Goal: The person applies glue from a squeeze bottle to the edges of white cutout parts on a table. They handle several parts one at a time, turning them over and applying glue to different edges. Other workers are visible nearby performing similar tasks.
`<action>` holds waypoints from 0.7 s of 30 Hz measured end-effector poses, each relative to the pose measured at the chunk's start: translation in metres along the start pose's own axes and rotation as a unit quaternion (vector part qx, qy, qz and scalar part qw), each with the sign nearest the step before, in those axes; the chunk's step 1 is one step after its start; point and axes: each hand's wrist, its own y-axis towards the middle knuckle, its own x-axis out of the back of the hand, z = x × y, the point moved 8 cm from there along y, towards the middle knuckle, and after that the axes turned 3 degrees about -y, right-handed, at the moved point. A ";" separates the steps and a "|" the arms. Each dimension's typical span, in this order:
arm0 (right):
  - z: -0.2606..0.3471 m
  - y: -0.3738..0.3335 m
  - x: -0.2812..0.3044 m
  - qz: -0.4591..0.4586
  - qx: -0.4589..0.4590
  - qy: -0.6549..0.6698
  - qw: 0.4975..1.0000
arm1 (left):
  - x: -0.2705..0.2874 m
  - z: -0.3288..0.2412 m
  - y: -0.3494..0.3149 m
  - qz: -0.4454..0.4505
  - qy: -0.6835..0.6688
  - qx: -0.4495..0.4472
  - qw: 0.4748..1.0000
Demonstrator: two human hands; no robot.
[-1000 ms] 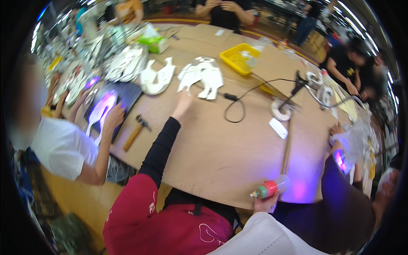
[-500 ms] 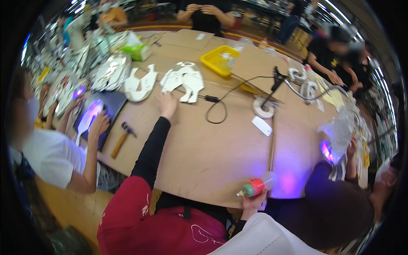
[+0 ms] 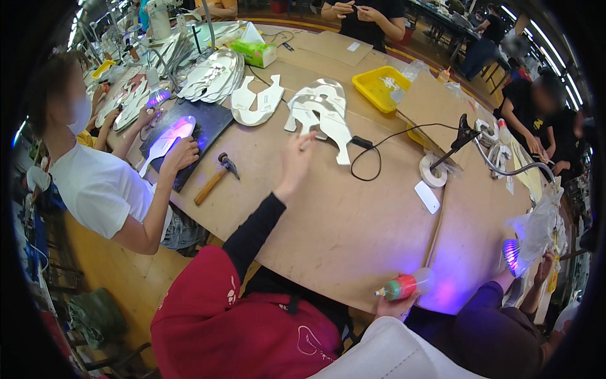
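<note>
My left hand (image 3: 295,165) reaches over the table, fingers closed at the near-left leg of a white horseshoe-shaped piece (image 3: 339,140). This piece overlaps a similar one beneath it, whose shiny rounded end (image 3: 327,87) shows behind. The fingertips partly hide the grip. Near the table's front edge, my right hand (image 3: 395,307) is wrapped round a squeeze bottle (image 3: 405,287) with a red and green body, a clear end and a pale nozzle tipped to the left.
A hammer (image 3: 216,179) lies left of my forearm. Around the pieces are another U-shaped piece (image 3: 255,104), a yellow tray (image 3: 364,90), a black cable (image 3: 380,165), a tape roll (image 3: 433,172) and a white card (image 3: 427,197). Co-workers with purple lamps sit on both sides.
The whole view has shifted, so the table sits further right and lower. At my left hand, the upper white piece now lies offset from the one beneath. My right hand still holds the bottle.
</note>
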 end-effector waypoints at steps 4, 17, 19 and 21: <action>0.005 0.003 0.009 -0.043 0.044 0.001 0.998 | -0.040 -0.059 -0.106 0.336 -0.209 0.083 0.915; 0.002 0.003 0.006 0.026 0.006 0.053 0.998 | 0.005 0.000 -0.028 0.161 0.229 -0.068 0.958; 0.003 0.000 0.007 0.002 0.016 0.045 0.999 | 0.016 0.021 -0.021 0.112 0.239 -0.025 0.964; 0.005 0.000 0.001 0.012 0.021 0.032 0.999 | 0.022 0.031 -0.030 0.119 0.114 0.030 0.986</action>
